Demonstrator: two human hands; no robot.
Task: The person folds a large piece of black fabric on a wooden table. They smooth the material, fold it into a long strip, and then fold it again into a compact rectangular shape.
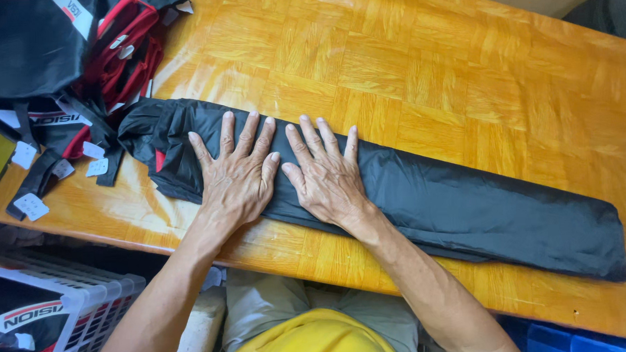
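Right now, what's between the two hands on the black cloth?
Nothing but the folded black cloth. The left hand and right hand lie flat side by side, thumbs nearly touching; the head view shows this.

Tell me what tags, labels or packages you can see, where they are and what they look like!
White paper tags: small rectangles on black straps, table's left edge.
White label: slanted strip on the black bag, top left corner.
White band: strip with red and black print, on black fabric in the white basket, bottom left.
No screens or signs.
Both hands, left hand and right hand, lie flat on the folded black cloth, which has no label showing.
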